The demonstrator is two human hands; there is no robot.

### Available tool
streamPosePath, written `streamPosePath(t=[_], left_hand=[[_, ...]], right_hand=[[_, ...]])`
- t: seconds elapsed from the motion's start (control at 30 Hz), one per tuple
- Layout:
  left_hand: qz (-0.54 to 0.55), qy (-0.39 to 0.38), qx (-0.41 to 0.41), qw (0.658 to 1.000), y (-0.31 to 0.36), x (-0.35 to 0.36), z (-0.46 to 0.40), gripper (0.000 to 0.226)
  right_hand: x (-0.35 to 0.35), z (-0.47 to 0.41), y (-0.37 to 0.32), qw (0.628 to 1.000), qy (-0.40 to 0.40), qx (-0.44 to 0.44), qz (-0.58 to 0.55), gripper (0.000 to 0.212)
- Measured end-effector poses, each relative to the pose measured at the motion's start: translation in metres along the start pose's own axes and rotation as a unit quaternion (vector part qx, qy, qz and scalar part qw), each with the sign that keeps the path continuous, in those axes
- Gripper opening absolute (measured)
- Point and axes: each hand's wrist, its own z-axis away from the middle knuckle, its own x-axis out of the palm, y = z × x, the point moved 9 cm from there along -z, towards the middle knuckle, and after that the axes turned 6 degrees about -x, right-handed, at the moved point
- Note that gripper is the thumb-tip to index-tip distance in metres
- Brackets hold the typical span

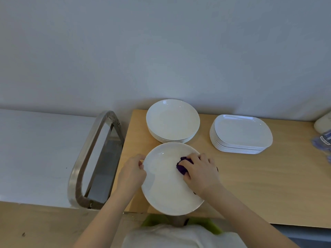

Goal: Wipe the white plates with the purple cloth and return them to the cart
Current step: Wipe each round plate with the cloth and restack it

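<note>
Bare table (259, 179) right of held plate (166, 187); round stack (172, 120) just behind; oblong stack (240, 134) right-rear.

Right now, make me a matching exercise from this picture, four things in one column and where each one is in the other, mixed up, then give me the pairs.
Things:
1. purple cloth
2. round plate stack
3. oblong plate stack
4. left hand

Places:
A. far right on the wooden table
B. under the right hand
C. gripping the near plate's left rim
D. just behind the near plate

Pairs: 1-B, 2-D, 3-A, 4-C
</note>
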Motion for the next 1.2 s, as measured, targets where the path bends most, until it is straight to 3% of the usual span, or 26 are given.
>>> streamPosePath(t=[0.23, 0.37, 0.5, 0.67, 0.93, 1.2], left_hand=[[0.064, -0.025, -0.028, 0.997, -0.002, -0.003, 0.003, 0.029], [0.071, -0.035, -0.033, 0.996, -0.003, -0.004, 0.003, 0.031], [0.047, -0.020, -0.026, 0.998, 0.001, -0.004, 0.004, 0.033], [0.000, 0.019, -0.019, 1.000, 0.006, -0.006, 0.010, 0.033], [-0.023, 0.032, -0.029, 0.999, 0.008, -0.006, 0.011, 0.034], [-0.049, 0.028, -0.028, 0.998, 0.010, -0.006, 0.013, 0.036]], right_hand=[[0.011, 0.022, -0.046, 0.984, 0.020, 0.068, -0.162, 0.038], [0.018, 0.017, -0.095, 0.985, 0.010, -0.039, -0.169, 0.035], [0.020, 0.018, -0.098, 0.979, -0.023, -0.101, -0.176, 0.035], [0.020, 0.037, -0.059, 0.983, -0.075, -0.136, -0.102, 0.037], [-0.012, 0.008, -0.004, 0.999, 0.014, -0.024, 0.044, 0.037], [-0.012, -0.023, -0.013, 0.997, 0.055, -0.005, 0.056, 0.038]])
